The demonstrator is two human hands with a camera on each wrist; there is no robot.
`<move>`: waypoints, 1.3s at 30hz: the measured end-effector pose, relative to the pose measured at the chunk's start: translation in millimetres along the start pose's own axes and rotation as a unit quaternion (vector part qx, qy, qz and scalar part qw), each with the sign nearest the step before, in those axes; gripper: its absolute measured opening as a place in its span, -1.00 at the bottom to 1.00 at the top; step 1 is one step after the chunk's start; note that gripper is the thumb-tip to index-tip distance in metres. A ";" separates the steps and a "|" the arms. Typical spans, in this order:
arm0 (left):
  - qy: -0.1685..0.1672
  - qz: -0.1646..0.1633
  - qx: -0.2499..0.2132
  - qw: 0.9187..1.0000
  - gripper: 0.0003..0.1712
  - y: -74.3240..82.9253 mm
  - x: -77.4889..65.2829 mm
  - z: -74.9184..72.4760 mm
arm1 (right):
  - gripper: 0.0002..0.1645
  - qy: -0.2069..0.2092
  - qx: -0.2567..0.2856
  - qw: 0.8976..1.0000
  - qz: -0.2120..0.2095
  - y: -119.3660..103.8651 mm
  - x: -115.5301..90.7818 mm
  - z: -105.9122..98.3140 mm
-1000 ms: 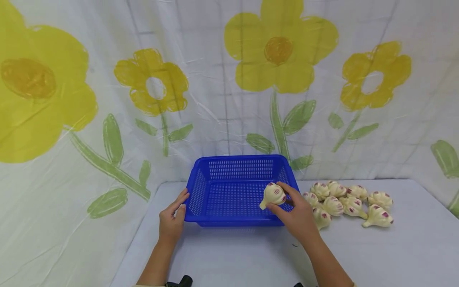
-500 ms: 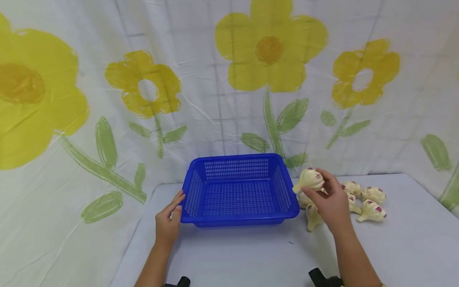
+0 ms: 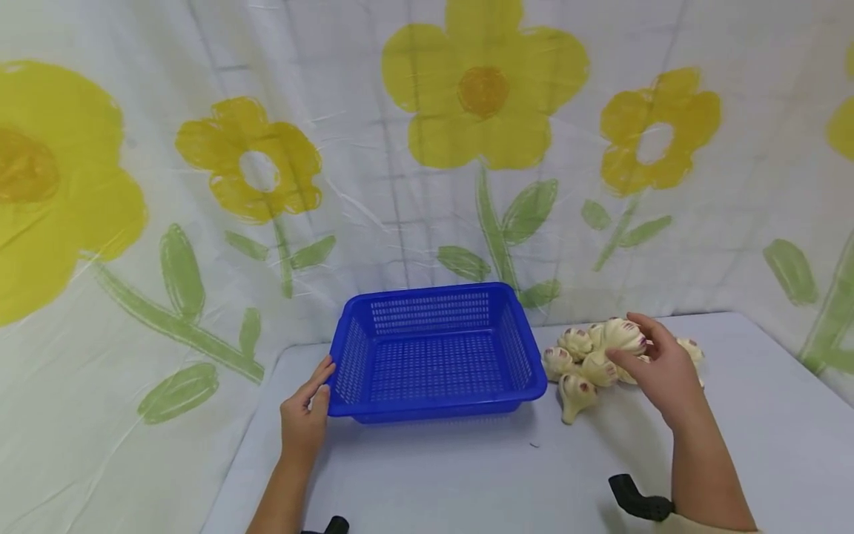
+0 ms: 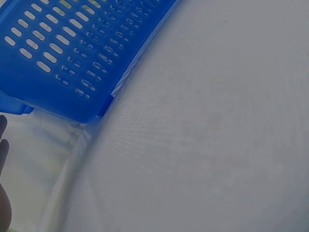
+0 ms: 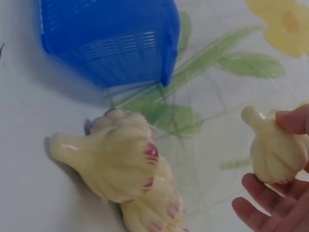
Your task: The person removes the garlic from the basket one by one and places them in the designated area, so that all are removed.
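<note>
My right hand point(image 3: 667, 374) pinches a garlic bulb point(image 3: 623, 336), cream with purple streaks, between thumb and fingers, just over a heap of similar bulbs. In the right wrist view, the held bulb point(image 5: 277, 152) shows its stem toward the upper left. Beneath it in the head view, the heap's nearest bulb point(image 3: 577, 394) lies with its stem toward me. A blue plastic basket point(image 3: 434, 409) with slotted walls stands left of the heap. At its left side rests my left hand point(image 3: 303, 423), fingers extended along the rim and thumb near the front corner.
A white-covered table point(image 3: 460, 475) carries everything. Behind it hangs a pale curtain point(image 3: 373, 222) printed with yellow flowers. Black wrist mounts point(image 3: 640, 500) show at the bottom edge. A small dark mark lies on the cloth before the basket.
My right hand has carried the garlic bulb rightward, from over the basket's right side to above the heap. The left hand stays at the basket, while the whole head view has shifted slightly.
</note>
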State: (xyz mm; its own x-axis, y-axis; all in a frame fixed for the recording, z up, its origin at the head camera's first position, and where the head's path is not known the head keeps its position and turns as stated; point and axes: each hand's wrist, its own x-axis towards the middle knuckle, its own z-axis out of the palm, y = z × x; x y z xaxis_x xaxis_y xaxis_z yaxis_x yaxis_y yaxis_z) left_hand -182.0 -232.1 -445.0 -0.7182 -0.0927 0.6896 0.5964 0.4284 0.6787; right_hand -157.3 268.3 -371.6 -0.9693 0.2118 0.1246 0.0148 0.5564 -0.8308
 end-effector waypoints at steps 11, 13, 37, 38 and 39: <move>0.001 0.003 0.004 1.000 -0.66 1.7 0.7 -0.1 | -0.11 -0.075 -0.057 0.996 0.008 6.9 -0.1 -2.3; -0.001 0.001 0.004 1.000 -0.66 0.8 1.4 -0.1 | -0.11 -0.076 -0.057 0.995 0.002 7.0 -0.5 -1.8; 0.013 0.062 -0.011 0.998 -0.61 -38.7 -6.9 2.7 | -0.10 -0.108 -0.107 0.988 0.007 19.3 -4.1 -10.6; 0.014 0.055 -0.009 0.998 -0.61 -38.8 -7.0 2.4 | -0.10 -0.112 -0.106 0.988 0.009 19.8 -4.1 -11.3; 0.015 0.048 -0.007 0.999 -0.61 -38.8 -7.3 1.8 | -0.12 -0.114 -0.106 0.988 0.010 20.0 -3.9 -12.1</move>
State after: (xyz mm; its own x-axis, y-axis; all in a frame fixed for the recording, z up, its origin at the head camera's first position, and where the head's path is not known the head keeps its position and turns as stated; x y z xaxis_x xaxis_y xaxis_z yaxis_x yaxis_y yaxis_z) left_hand -200.5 -246.4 -476.9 -0.6464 -0.0776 0.7591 0.6675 0.4245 0.6118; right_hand -150.3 288.4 -382.2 -0.9980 0.0513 -0.0370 0.0626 0.7151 -0.6962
